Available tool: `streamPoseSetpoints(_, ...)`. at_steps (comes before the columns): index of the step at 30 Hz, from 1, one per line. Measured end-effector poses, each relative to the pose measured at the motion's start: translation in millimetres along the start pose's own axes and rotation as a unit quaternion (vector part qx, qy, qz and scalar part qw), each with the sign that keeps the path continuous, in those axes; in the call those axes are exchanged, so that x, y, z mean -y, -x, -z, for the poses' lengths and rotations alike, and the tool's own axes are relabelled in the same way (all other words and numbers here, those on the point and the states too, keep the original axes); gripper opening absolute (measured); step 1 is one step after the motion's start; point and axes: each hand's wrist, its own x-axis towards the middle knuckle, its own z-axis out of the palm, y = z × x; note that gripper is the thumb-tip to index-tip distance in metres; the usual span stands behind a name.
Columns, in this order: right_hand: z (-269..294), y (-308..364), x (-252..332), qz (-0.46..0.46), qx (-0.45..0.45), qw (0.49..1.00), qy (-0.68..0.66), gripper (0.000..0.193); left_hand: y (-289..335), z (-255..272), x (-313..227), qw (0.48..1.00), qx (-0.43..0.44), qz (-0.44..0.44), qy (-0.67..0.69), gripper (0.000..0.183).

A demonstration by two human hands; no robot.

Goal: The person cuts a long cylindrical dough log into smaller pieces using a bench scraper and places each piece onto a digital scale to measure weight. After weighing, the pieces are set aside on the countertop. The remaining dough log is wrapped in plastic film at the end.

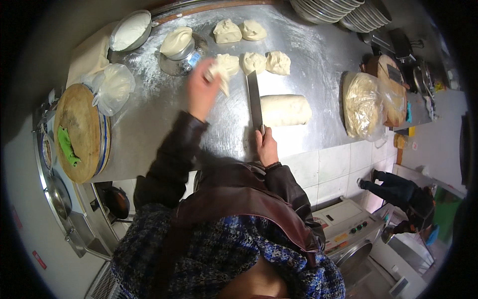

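My left hand (201, 92) is closed on a piece of dough (219, 79), held just right of a small scale (193, 59). A lump of dough (176, 41) sits on top of the scale. In my right hand (267, 148) is the handle of a knife (254, 102), its broad blade pointing away from me. Beside the blade, on its right, lies a thick dough log (286, 110). Several cut dough pieces (254, 63) stand beyond it in two loose rows on the floured steel table (224, 130).
A bowl of flour (131, 31) stands at the far left, with a plastic bag (115, 88) nearer. A round wooden board (74, 134) bears a green cloth (67, 146). Plastic-wrapped dough (362, 105) lies right. Stacked plates (328, 10) stand at the back; a person (406, 197) is at lower right.
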Motion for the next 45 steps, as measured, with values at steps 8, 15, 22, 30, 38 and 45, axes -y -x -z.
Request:
streamPoseSetpoints(8,7.1,-6.6,-3.9,-0.007,0.041,0.999,0.018,0.032,-209.4,84.3,78.5,0.867,0.064,-0.111,-0.481,0.039)
streamPoseSetpoints(15,18.2,-5.8,2.0,-0.024,0.071,0.997,0.025,0.032,-193.6,93.2,123.5,0.916,-0.012,-0.083,-0.392,0.081)
streamPoseSetpoints(22,48.5,19.1,6.6,0.064,0.185,0.979,0.058,0.030,-10.6,112.5,126.5,0.936,-0.100,-0.024,-0.336,0.060)
streamPoseSetpoints(30,33.5,-1.0,9.6,0.252,0.177,0.938,0.158,0.030,94.4,120.0,114.9,0.790,-0.047,-0.004,-0.612,0.059)
streamPoseSetpoints(38,14.6,-9.6,-3.0,0.264,0.167,0.937,0.155,0.020,94.3,119.6,116.6,0.791,-0.042,0.002,-0.610,0.062)
streamPoseSetpoints(45,10.8,-12.8,-11.6,0.275,0.173,0.935,0.142,0.022,93.2,119.1,117.5,0.782,-0.041,0.010,-0.622,0.061)
